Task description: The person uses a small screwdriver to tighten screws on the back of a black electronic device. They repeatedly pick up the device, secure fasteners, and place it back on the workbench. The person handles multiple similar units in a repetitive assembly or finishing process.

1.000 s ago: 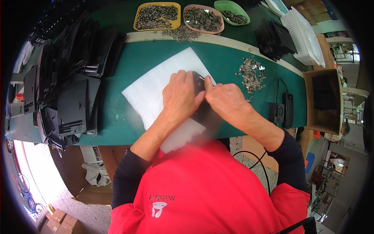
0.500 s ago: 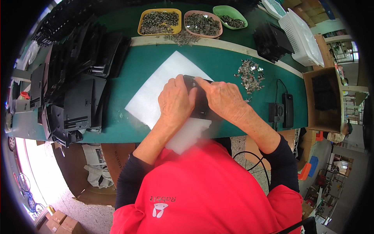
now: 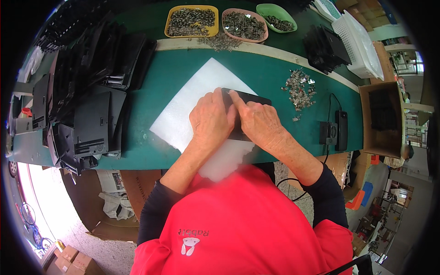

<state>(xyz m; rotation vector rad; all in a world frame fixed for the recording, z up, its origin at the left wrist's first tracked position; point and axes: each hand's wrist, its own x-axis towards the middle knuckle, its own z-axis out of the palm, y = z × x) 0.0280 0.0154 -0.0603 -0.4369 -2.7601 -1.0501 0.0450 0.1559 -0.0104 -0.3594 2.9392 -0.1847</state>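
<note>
A flat black plastic panel [image 3: 255, 98] lies over a white foam sheet [image 3: 176, 114] on the green tabletop. My left hand [image 3: 211, 117] is closed on the panel's left part, its fingers over the far left corner and the thumb on the face. My right hand [image 3: 260, 121] rests on the panel with its fingers curled; the index finger reaches to that same corner and presses there. Whether a small part sits under this fingertip is hidden. Beyond my right hand lies a loose pile of small metal clips [image 3: 300, 89].
Stacked black plastic panels [image 3: 98, 119] crowd the left side. A yellow tray [image 3: 217, 28], a pink tray [image 3: 264, 33] and a green tray [image 3: 292, 21] of small metal parts line the back. Rightward are a black corded device [image 3: 328, 133], a white basket [image 3: 360, 46] and a cardboard box [image 3: 403, 117].
The panel has tilted or turned so that more of its face shows to the right of my right hand. Both hands stay at its far left corner, shifting slightly.
</note>
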